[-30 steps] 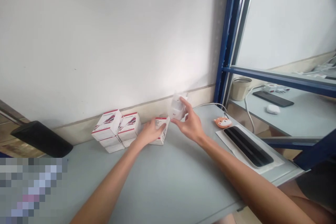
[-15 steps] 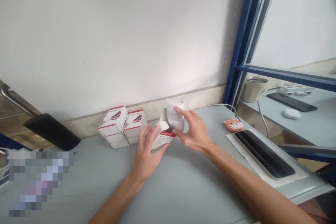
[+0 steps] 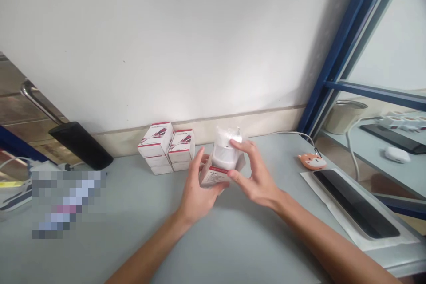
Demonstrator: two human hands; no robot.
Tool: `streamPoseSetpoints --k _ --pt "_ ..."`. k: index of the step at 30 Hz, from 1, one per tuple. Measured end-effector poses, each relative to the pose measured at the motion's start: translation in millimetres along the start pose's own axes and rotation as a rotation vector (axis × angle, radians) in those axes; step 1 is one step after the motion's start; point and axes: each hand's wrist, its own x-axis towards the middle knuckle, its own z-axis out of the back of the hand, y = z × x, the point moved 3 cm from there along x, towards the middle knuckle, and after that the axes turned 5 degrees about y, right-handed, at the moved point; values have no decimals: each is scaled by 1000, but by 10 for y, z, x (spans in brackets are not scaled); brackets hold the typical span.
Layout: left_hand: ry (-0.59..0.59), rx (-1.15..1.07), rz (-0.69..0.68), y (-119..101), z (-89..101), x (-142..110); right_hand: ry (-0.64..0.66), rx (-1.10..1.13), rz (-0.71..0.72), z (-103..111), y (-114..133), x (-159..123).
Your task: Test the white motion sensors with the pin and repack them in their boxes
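Note:
My left hand (image 3: 199, 193) is closed round a small white and red carton (image 3: 214, 175) marked as a detector box, with its top open. A white motion detector (image 3: 226, 153) in a clear plastic bag stands upright at the carton's mouth, its lower end hidden behind the carton's front panel. My right hand (image 3: 254, 175) pinches the bagged detector from the right, one finger near its top and the thumb lower, by the carton's rim. Just left of my left hand, several matching cartons (image 3: 155, 140) are stacked in two columns against the wall.
To the right lie an orange animal-face pouch (image 3: 312, 161) and a dark phone-like slab (image 3: 356, 204) on white paper. A black cylinder (image 3: 81, 145) leans at the left, near a blurred-out patch (image 3: 63, 208). A blue-framed mirror (image 3: 333, 71) bounds the right side.
The bagged detector has moved from behind the carton's opening into its mouth. My left hand has shifted its hold round the carton. The camera view has turned slightly.

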Motion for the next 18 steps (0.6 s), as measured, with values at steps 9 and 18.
streamPoseSetpoints --k 9,18 --pt "-8 -63 16 -54 -36 20 21 38 -60 -123 31 -26" --pt "101 -37 -96 60 -8 28 39 201 -201 -133 6 -4"
